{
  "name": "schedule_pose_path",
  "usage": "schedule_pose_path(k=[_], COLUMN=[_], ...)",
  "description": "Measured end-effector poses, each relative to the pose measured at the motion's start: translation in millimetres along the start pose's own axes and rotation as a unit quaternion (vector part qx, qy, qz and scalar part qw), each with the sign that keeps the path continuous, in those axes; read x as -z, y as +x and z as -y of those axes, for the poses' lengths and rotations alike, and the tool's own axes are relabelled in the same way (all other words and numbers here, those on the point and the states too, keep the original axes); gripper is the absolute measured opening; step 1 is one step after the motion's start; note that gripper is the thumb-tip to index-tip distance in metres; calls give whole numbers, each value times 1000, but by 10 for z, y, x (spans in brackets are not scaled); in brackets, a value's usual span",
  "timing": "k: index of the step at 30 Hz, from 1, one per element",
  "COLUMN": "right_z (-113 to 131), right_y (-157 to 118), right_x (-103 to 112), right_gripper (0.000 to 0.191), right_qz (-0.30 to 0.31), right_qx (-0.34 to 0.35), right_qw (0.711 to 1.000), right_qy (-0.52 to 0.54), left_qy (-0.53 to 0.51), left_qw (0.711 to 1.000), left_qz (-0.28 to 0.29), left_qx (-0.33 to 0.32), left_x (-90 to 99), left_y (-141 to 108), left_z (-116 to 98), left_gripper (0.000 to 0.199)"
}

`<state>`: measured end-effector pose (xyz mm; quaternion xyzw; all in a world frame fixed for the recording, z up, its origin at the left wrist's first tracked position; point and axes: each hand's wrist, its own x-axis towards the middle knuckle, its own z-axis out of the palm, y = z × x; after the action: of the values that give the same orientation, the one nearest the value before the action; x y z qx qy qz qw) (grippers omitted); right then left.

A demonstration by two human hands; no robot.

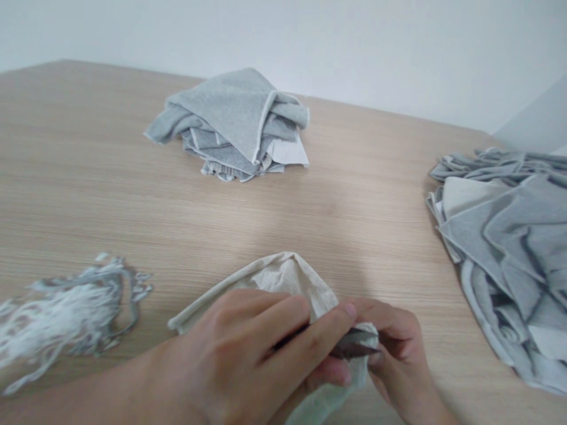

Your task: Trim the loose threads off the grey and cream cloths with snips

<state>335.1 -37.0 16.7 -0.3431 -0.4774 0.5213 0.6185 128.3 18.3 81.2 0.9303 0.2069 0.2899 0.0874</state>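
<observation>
Near the bottom centre, a cream cloth piece point(287, 277) with a folded edge lies under and between my hands. My left hand point(248, 354) is closed around a small dark metal cutting tool point(354, 345), whose pointed blades stick out to the right past the fingers. The blades touch the edge of the cloth. My right hand point(398, 348) pinches that same edge just beyond the tips, thumb below and fingers above. The tool's handle is mostly hidden under my left fingers.
A pile of grey cloth pieces point(230, 112) sits at the back centre of the wooden table point(354, 224). A larger grey and cream pile point(522, 236) is at the right. White and grey trimmings point(80, 307) lie at the lower left. Behind is a white wall point(332, 47).
</observation>
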Motion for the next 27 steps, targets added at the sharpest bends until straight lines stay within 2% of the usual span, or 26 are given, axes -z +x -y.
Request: schedule_pose_path(k=[7, 14, 17, 19, 22, 27], right_z=[-18, -39, -64, -74, -74, -78], right_y=[-14, -24, -46, -55, -52, -42], right_x=[-10, 8, 10, 8, 7, 10], right_gripper=[12, 10, 8, 9, 8, 9], right_qz=[9, 8, -5, -9, -11, -12], right_qx=[-8, -1, 9, 16, 20, 31], right_qw=[1000, 1000, 1000, 1000, 1000, 999], right_qy=[27, 22, 18, 14, 5, -11], left_qy=[-40, -96, -94, -86, -82, -70], left_qw=[999, 991, 990, 990, 993, 992], left_qz=[-13, -15, -41, -57, -42, -59], left_qx=[20, 89, 99, 99, 72, 84], left_x=[0, -40, -52, -52, -43, -75], left_y=[36, -55, -55, -29, 10, -16], left_z=[-34, -96, -127, -143, -151, -152], left_gripper=[35, 39, 32, 32, 31, 33])
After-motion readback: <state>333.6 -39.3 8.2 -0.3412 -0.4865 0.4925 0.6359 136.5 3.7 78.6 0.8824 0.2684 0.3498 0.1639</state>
